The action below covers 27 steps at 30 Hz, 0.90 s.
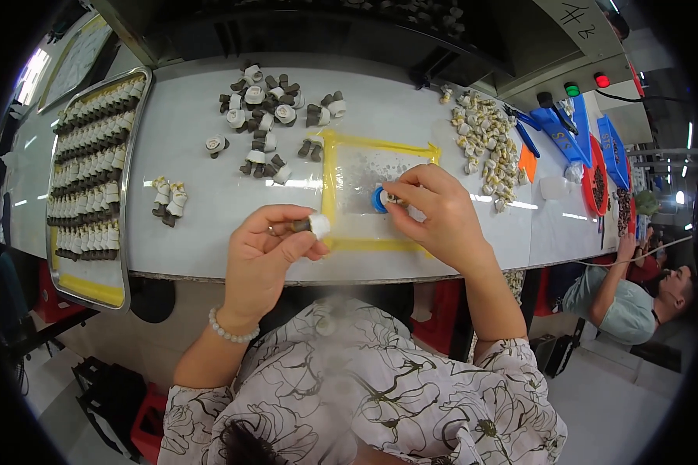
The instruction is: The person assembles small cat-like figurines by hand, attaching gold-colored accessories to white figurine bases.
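Observation:
My left hand (257, 252) is closed round a small figurine body (318, 225) with a white top and dark legs, held just above the table's near edge. My right hand (442, 213) is pinched over a small round blue cap (378, 199); the small thing between its fingertips is mostly hidden. The cap sits inside a rectangle of yellow tape (329, 182) on the white table, its surface spotted with wet-looking marks. Beyond my left hand lie several more figurine bodies (285, 115) in a loose group. Two figurines with yellowish tops (176, 200) lie further left.
A metal tray (127, 232) with rows of figurines stands at the left. On the right are a heap of small white-and-yellow pieces (485, 143), blue-handled pliers (526, 138), blue bins (560, 136) and a red tray (595, 182). A dark machine bounds the back; another person (624, 298) sits right.

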Available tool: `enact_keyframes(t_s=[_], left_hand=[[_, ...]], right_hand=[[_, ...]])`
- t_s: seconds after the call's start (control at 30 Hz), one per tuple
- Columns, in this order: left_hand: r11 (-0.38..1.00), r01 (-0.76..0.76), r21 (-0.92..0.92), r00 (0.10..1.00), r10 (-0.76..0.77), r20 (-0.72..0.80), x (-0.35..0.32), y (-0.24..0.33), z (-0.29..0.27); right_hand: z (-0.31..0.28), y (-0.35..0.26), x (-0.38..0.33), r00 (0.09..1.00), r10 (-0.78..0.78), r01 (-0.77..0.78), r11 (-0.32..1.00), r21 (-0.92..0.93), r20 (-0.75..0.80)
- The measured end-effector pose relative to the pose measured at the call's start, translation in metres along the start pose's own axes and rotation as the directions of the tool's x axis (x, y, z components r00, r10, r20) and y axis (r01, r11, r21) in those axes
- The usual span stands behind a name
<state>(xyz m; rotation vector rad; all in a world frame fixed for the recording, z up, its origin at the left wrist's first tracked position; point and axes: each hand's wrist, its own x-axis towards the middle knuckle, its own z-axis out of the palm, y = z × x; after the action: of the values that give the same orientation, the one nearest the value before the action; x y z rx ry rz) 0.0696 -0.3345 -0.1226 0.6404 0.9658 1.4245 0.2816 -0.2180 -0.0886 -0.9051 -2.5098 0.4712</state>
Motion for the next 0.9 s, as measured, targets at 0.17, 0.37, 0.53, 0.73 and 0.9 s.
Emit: enact_keyframes(t_s=[0.17, 0.37, 0.53, 0.73, 0.9], left_hand=[[0.959, 0.106, -0.263, 0.991, -0.079, 0.109, 0.003, -0.015, 0.016], [0.957, 0.112, -0.269, 0.989, -0.082, 0.119, 0.008, -0.024, 0.022], [0.965, 0.083, -0.250, 0.994, -0.061, 0.096, 0.008, -0.026, 0.024], [0.966, 0.071, -0.248, 0.995, -0.050, 0.089, 0.007, -0.025, 0.025], [0.973, 0.039, -0.228, 0.998, -0.028, 0.052, 0.004, -0.027, 0.026]], right_hand=[[0.003, -0.002, -0.003, 0.994, 0.046, -0.039, 0.996, 0.074, -0.098], [0.002, 0.000, -0.008, 0.993, 0.063, -0.047, 0.988, 0.149, -0.103], [-0.008, -0.010, -0.010, 0.985, 0.130, -0.061, 0.873, 0.483, -0.109], [-0.002, -0.023, -0.011, 0.988, 0.156, -0.124, 0.806, 0.578, -0.006], [0.002, -0.026, -0.014, 0.983, 0.162, -0.183, 0.814, 0.551, 0.088]])
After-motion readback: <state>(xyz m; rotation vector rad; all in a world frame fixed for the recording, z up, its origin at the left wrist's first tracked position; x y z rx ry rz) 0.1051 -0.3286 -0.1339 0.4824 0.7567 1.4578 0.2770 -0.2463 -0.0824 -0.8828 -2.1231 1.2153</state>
